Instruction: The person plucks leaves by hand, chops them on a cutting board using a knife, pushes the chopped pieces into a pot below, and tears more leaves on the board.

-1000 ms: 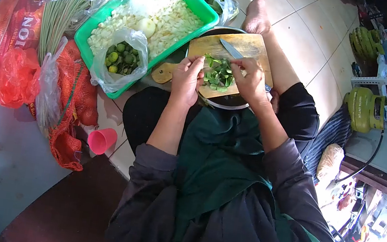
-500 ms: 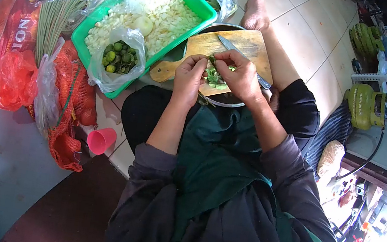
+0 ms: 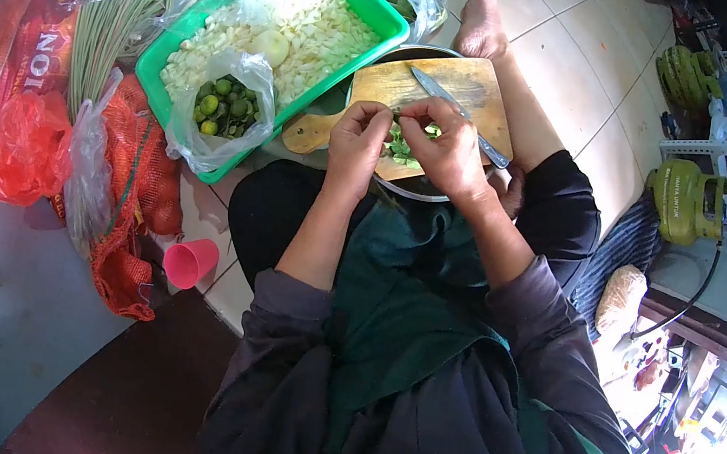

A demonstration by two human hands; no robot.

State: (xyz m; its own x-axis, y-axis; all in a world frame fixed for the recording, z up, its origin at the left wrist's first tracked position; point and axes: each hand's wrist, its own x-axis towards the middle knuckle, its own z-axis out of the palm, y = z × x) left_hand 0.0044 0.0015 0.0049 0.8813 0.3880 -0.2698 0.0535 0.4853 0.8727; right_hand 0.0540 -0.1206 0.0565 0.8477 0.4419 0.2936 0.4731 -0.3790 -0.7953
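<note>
Left hand [image 3: 357,146] and right hand [image 3: 451,154] pinched closed over leaves [image 3: 400,151] on cutting board [image 3: 476,89]; what's gripped can't be told. Knife [image 3: 437,89] laid on board.

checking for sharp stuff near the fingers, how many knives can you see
1. The knife lies on the wooden board, just beyond the right hand, handle toward the board's right edge. Others may be hidden under the hands or in the bags.

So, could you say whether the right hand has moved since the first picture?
Yes, against the wooden cutting board, the right hand has shifted left, closer to the left hand.
</note>
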